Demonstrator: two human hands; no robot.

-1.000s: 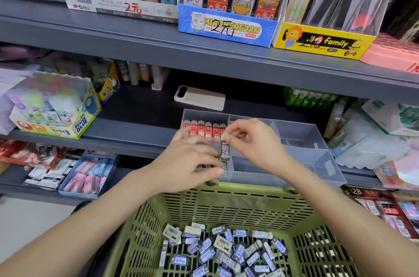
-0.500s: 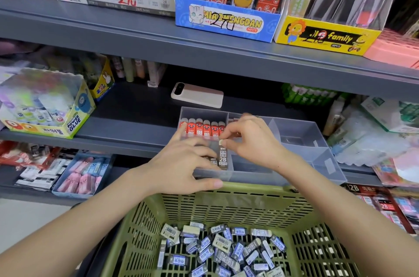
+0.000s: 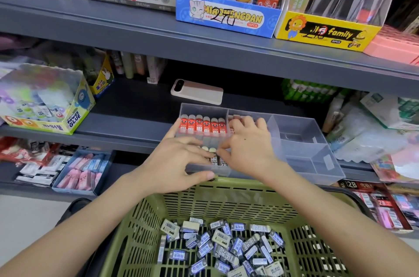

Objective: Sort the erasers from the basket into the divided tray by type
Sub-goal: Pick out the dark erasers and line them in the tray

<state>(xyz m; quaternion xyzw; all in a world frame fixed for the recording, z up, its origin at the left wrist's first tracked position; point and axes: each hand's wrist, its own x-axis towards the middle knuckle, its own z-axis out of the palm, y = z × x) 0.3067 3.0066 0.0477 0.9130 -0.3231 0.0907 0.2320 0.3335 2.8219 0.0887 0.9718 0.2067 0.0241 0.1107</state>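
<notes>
An olive-green basket (image 3: 226, 204), patterned with rows of slots, is seen at the lower centre of the frame. The loose erasers (image 3: 223, 247) in it are wrapped in blue-and-white and grey printed sleeves over cream bodies. The divided tray (image 3: 301, 131) is of clear, greyish plastic. Orange-red erasers (image 3: 203, 126) printed with small faces are shown in its upper-left compartment. Below them are black-sleeved erasers (image 3: 217, 160), marked 2B in white and tipped in cream. The shelves (image 3: 136, 27) are slate grey.

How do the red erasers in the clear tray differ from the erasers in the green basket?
The red-sleeved erasers stand in a neat row in the back-left compartment of the clear plastic tray; the blue-and-white-sleeved erasers lie jumbled in the green plastic basket. Red ones show cartoon faces; basket ones show printed labels. Both are small, sleeved blocks.
</notes>
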